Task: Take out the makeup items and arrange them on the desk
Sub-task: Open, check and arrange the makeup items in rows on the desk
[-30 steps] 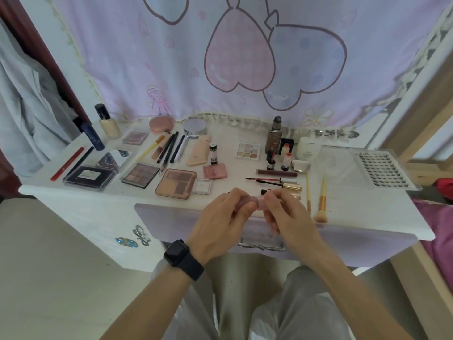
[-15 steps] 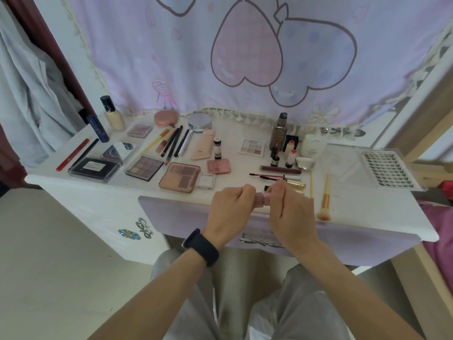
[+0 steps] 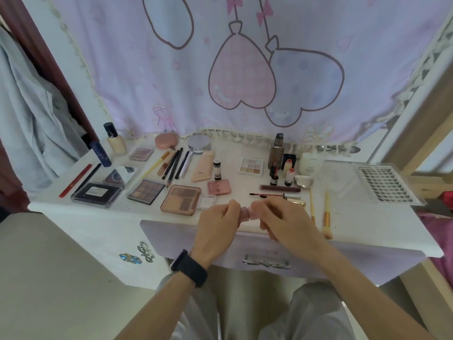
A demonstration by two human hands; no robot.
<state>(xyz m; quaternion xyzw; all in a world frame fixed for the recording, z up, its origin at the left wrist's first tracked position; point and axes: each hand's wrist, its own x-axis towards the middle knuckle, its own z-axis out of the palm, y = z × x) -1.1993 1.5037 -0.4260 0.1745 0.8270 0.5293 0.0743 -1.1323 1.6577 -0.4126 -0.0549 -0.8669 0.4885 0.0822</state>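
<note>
White desk (image 3: pixel 367 224); lilac curtain (image 3: pixel 137 77) patterned with pink and blue heart balloons; red pencil (image 3: pixel 75 180) at left edge; brown-toned palette (image 3: pixel 181 200) near front edge; pink tube (image 3: pixel 245 213); black wristband (image 3: pixel 189 268).

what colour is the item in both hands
The held item is pale pink, shown in the head view.

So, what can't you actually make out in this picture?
Head view, the only one:
- The small pink plastic item: the left hand and right hand pinch it from both sides and their fingers cover most of it, so what it is stays unclear.
- The shiny gold tube: its near end is hidden behind the right hand.
- Print on the small white black-capped tube: too small to read.
- Inside of the lavender drawer: hidden by its own front.
</note>
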